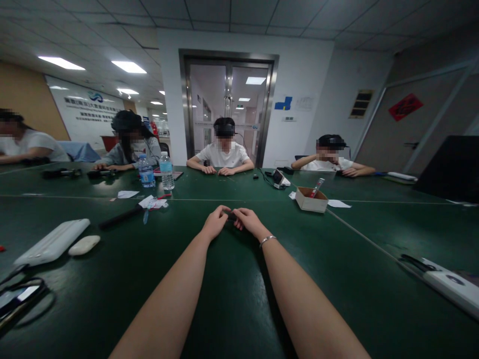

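Both of my arms reach forward over the dark green table (232, 299), and my hands meet near its middle. My left hand (216, 222) is closed, its thumb and fingers at the near end of a small dark object (231, 217). My right hand (247, 222), with a silver bracelet on the wrist, has its fingers curled around the other side of that object. Most of it is hidden by my fingers, so its kind cannot be made out.
A small box (311, 201) stands ahead right, near a white-and-dark device (280, 179) with a cable. Left are two water bottles (166, 172), paper scraps (152, 202), a white case (54, 242) and a white mouse (84, 245). A power strip (452, 284) lies right. Several people sit opposite.
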Action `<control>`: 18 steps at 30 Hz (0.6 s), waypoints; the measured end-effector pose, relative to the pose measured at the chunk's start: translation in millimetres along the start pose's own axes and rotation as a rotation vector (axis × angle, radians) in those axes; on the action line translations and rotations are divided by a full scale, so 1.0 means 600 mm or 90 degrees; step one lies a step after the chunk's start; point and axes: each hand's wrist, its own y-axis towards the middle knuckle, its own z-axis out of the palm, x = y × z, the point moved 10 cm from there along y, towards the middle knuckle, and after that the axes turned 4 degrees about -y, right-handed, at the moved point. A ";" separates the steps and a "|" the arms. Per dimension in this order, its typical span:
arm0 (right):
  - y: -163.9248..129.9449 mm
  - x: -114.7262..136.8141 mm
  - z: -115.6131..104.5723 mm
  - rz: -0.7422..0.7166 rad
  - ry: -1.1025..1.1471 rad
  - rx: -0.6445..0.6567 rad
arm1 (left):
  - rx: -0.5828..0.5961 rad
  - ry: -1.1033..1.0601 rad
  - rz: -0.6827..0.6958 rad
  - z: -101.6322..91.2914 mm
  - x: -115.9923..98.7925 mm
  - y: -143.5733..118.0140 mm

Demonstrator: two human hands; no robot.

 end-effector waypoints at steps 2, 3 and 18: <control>-0.003 0.003 0.002 -0.004 0.002 0.013 | 0.003 -0.001 -0.003 0.000 -0.003 -0.001; -0.005 0.006 0.003 -0.010 0.010 0.023 | 0.005 -0.002 -0.007 0.000 -0.003 -0.001; -0.008 0.013 0.005 -0.006 0.040 0.016 | -0.020 -0.066 -0.020 -0.002 0.020 0.009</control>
